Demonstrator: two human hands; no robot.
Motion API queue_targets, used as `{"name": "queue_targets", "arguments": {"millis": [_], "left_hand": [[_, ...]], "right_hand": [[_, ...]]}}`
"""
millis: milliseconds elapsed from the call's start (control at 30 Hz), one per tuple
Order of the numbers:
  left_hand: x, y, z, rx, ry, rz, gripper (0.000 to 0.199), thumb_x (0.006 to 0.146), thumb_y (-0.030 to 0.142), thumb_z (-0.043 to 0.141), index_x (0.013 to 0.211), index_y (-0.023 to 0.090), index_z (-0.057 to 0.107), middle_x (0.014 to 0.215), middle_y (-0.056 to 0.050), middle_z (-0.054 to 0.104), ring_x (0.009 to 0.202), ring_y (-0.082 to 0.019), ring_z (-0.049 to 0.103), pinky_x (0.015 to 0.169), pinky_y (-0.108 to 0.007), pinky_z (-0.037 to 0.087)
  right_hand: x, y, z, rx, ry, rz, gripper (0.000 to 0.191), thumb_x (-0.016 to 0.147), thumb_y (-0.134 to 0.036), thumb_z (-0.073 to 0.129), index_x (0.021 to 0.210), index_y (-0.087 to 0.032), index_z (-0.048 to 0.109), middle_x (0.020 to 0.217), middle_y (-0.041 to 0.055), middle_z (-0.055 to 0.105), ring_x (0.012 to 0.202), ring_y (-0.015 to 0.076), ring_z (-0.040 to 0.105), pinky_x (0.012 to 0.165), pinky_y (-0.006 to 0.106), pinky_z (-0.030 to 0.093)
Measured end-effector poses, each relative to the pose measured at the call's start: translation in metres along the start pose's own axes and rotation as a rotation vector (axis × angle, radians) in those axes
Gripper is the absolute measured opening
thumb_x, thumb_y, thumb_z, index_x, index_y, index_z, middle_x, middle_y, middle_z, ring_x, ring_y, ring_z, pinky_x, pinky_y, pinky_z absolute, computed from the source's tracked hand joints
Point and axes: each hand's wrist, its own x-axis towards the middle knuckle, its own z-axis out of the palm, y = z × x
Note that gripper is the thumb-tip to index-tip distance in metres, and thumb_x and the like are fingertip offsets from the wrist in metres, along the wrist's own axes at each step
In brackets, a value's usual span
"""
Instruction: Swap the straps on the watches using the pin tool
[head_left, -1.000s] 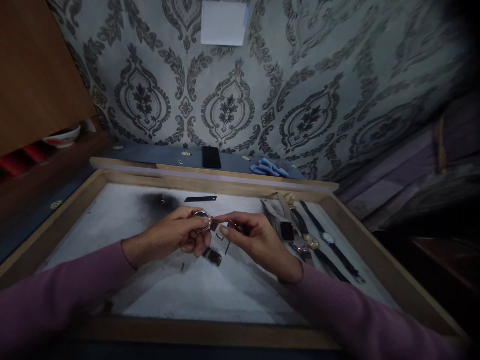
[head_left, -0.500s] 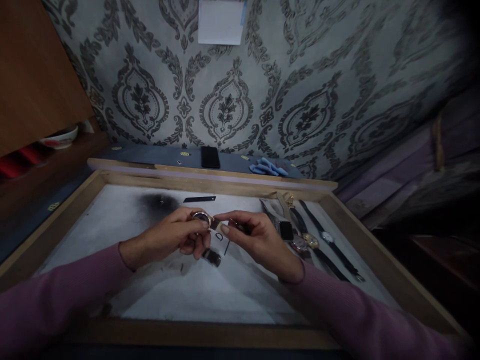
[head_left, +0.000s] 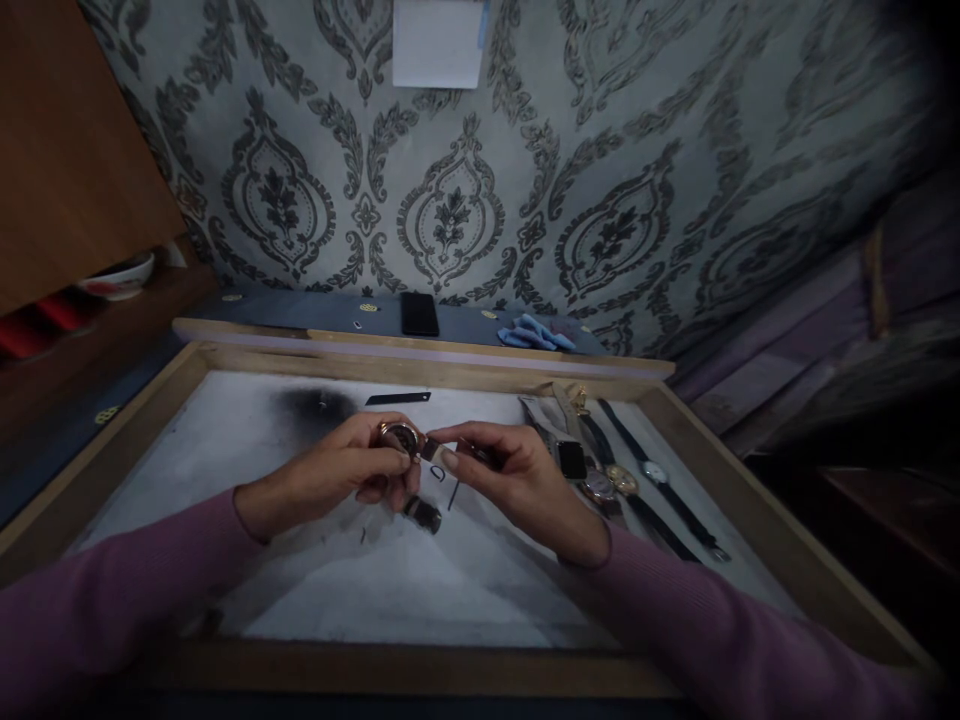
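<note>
We see the left hand (head_left: 337,470) holding a round watch (head_left: 399,438) above the pale floor of a wooden tray (head_left: 420,665), its grip closed, the thumb along the lower edge of the case and the other fingers curled beneath, hiding the back of the watch from us. The grip of the right hand (head_left: 517,485) is narrowed to a pinch, forefinger and thumb on a short brown piece (head_left: 431,448) just beside the watch; it is probably a bit of strap, but in this dim light we cannot tell whether it joins the case. That hand's other fingers fold into shadow. Below the left fingertips we make out a dark band (head_left: 425,515), partly covered. A small dark loop (head_left: 437,473) and a thin dark rod (head_left: 454,495) lie between the hands, their details too fine for us. To the right, several watches (head_left: 622,480) crowd together, some straps running under others. On the desk (head_left: 289,308) behind the tray lie a flat black oblong (head_left: 419,314) and a crumpled blue cloth (head_left: 534,333). At the top, a white sheet (head_left: 438,44) is cut off by our view.
</note>
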Motion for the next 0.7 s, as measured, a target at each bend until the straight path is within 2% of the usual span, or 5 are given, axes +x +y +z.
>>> {"name": "queue_targets", "arguments": {"millis": [333,700], "left_hand": [[-0.0003,-0.0014,-0.0017,0.034,-0.016,0.018,0.011,0.067,0.021,0.059,0.075,0.015,0.053,0.066,-0.001,0.062,0.050,-0.008,0.051,0.042,-0.020,0.021],[0.0003,-0.0024,-0.0022,0.010,-0.033,0.034,0.011,0.069,0.020,0.060,0.077,0.015,0.054,0.067,-0.001,0.062,0.049,-0.008,0.051,0.041,-0.020,0.019]], "right_hand": [[0.0003,-0.0006,0.0001,-0.004,-0.003,-0.010,0.029,0.081,-0.037,0.067,0.099,-0.016,0.076,0.057,-0.0037,0.042,0.054,0.0094,0.032,0.050,0.025,0.028],[-0.0012,0.0015,-0.0004,-0.043,0.010,-0.027,0.031,0.082,-0.038,0.066,0.101,-0.016,0.076,0.063,0.0009,0.058,0.056,0.0104,0.041,0.052,0.024,0.035]]}}
